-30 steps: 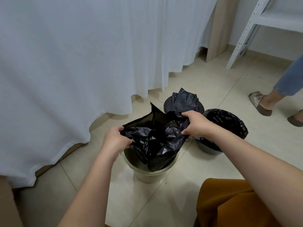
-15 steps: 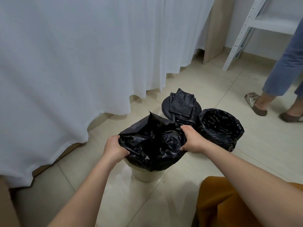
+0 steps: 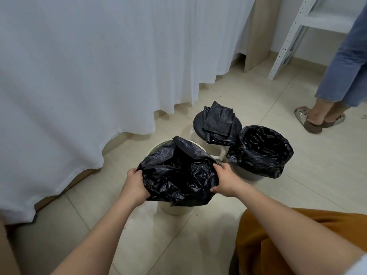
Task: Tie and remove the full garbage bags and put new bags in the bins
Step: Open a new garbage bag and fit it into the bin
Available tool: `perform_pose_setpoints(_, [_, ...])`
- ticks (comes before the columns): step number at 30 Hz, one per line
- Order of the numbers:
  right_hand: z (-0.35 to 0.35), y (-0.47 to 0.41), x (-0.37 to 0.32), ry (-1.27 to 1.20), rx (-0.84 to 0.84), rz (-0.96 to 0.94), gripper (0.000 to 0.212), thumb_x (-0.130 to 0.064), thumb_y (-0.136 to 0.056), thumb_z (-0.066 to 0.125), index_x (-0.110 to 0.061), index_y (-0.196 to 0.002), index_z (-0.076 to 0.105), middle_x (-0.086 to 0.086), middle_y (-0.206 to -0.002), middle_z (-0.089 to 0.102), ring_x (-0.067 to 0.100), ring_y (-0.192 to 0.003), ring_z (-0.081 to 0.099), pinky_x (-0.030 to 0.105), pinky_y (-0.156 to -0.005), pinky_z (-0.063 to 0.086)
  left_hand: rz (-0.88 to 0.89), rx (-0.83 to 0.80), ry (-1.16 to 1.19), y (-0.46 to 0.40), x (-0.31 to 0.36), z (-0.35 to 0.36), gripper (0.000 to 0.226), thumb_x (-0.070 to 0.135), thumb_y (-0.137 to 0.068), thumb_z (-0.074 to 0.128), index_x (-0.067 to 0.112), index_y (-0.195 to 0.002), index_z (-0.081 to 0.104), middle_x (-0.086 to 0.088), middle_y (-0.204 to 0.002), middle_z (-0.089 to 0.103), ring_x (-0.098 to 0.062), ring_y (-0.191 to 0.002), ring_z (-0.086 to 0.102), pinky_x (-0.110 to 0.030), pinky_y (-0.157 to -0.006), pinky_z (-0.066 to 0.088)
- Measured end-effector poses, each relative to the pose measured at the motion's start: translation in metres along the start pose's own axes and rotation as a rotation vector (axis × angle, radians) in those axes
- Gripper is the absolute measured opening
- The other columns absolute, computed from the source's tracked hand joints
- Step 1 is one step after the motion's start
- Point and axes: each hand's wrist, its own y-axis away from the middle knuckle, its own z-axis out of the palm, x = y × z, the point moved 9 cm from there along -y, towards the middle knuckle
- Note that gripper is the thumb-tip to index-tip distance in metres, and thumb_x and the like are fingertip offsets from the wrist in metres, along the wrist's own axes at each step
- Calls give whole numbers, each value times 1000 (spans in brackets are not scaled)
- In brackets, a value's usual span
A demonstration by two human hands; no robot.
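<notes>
A black garbage bag (image 3: 178,175) is held over the mouth of a pale cream bin (image 3: 174,209) standing on the tiled floor (image 3: 228,100). The bag's left edge is gripped by the left hand (image 3: 133,186), fingers curled round the plastic; its right edge is gripped by the right hand (image 3: 225,181), thumb below and fingers tucked over the rim. The bag's mouth is spread between the two hands, its long axis running left to right across the bin top, the opening facing upward. The near part of the plastic is draped down over the bin's front wall; a flap at the far side is raised to a point above the far rim, part of which is left uncovered. The bag's interior is crumpled and its depth cannot be judged. Just beyond, a round dark stool seat (image 3: 198,124) is seen with folded black bags (image 3: 218,122) lying on it, one end hanging over the near edge. To the right of that, a second bin (image 3: 252,175) is lined with a black bag (image 3: 260,149) folded over its rim, mouth open upward. A white curtain (image 3: 89,66) hangs at left. A white metal rack (image 3: 286,46) and another person's legs (image 3: 341,76) in jeans are noted at upper right.
</notes>
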Motion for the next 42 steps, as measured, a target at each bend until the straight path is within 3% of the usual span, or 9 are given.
perform_pose_setpoints(5, [-11,-2,-1,-22,45,34,87,-27,-84,74,-19,-153,21,12,-154,15,36,-135,36,41,-108,39,-26,76,-142,4,17,-9,63,14,-75,75,21,-133,52,-11,-152,14,-34,-136,26,-40,-106,34])
perform_pose_setpoints(10, [-27,1,-28,-72,170,-59,61,-15,-91,58,-18,-147,35,10,-148,28,32,-136,25,40,-109,33,174,139,-106,8,52,-7,46,16,-84,68,21,-129,57,-4,-145,35,-26,-133,28,-35,-107,29])
perform_pose_setpoints(14, [-26,3,-41,-290,176,-100,48,-12,-94,53,-15,-141,46,10,-137,42,25,-111,55,32,-93,46,147,36,15,10,56,12,48,20,-88,67,16,-134,53,-5,-140,41,-23,-129,41,-30,-103,35])
perform_pose_setpoints(17, [-12,3,-34,-429,111,-24,50,-14,-94,54,-15,-143,42,11,-134,47,25,-105,56,34,-82,50,48,1,77,14,48,20,53,26,-89,67,18,-137,48,-7,-140,38,-23,-118,49,-29,-95,38])
perform_pose_setpoints(21, [7,6,-24,-551,50,74,56,-14,-93,52,-17,-146,34,13,-132,48,24,-95,58,28,-66,47,-33,-35,195,25,42,31,56,27,-91,65,15,-141,42,-8,-142,32,-7,-79,46,-24,-80,36])
perform_pose_setpoints(26, [21,12,-13,-578,33,137,60,-13,-92,50,-17,-149,30,9,-130,46,20,-86,53,22,-52,40,-158,-79,241,38,28,45,50,28,-91,64,9,-131,41,-10,-139,28,-10,-76,39,-27,-79,36])
perform_pose_setpoints(32, [39,16,-6,-658,-46,183,76,-25,-93,54,-31,-153,9,-6,-94,46,13,-71,49,34,-72,53,-215,-66,336,39,20,51,68,35,-90,65,9,-140,28,-10,-143,21,-20,-95,39,-28,-85,35])
perform_pose_setpoints(37, [45,10,-8,-784,-81,151,91,-29,-89,66,-36,-154,1,3,-148,39,17,-107,55,27,-76,46,-259,-30,423,32,16,50,72,32,-87,70,12,-139,24,-7,-135,18,-18,-90,43,-27,-85,35])
perform_pose_setpoints(42, [58,-1,-5,-871,-126,132,94,-33,-87,69,-36,-153,3,-4,-145,44,17,-111,51,23,-75,42,-286,23,400,17,7,42,58,30,-84,69,12,-124,32,-1,-115,17,-10,-75,46,-29,-80,37])
